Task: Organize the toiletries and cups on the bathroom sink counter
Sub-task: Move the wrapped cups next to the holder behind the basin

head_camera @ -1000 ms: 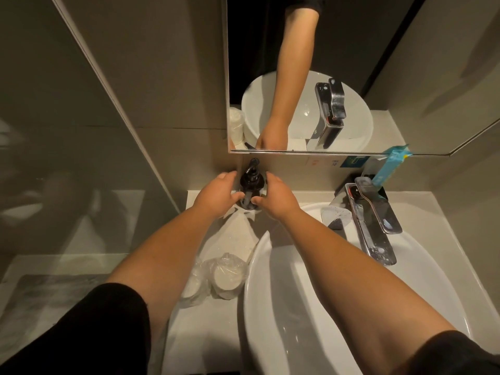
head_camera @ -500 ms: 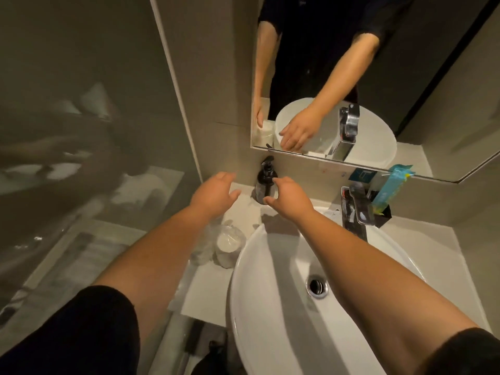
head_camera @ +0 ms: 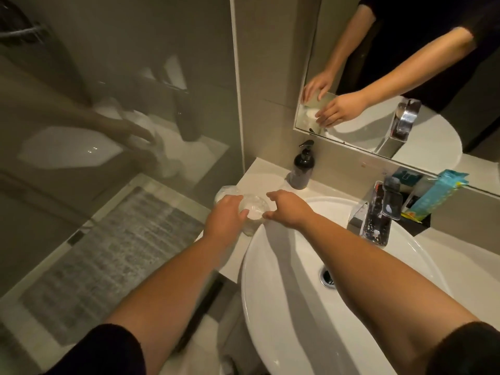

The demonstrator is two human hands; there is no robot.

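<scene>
Two plastic-wrapped cups stand on the white counter (head_camera: pixel 266 182) left of the basin. The nearer wrapped cup (head_camera: pixel 254 209) sits between my hands. My left hand (head_camera: pixel 226 220) has its fingers curled over the cup's left side, and my right hand (head_camera: pixel 290 209) touches its right side with thumb and fingertips. The second wrapped cup (head_camera: pixel 222 192) peeks out just behind my left hand. A black pump soap bottle (head_camera: pixel 302 169) stands upright by the wall, apart from both hands.
The white basin (head_camera: pixel 292 293) fills the lower right, with a chrome faucet (head_camera: pixel 378 212) behind it. A black tray (head_camera: pixel 418 224) at the back right holds a teal packet (head_camera: pixel 435 194) and other toiletries. A glass shower panel (head_camera: pixel 108 131) stands to the left, the mirror (head_camera: pixel 378 63) above.
Both hands have left the soap bottle and drawn back toward me onto the nearer wrapped cup. The view has swung left and down.
</scene>
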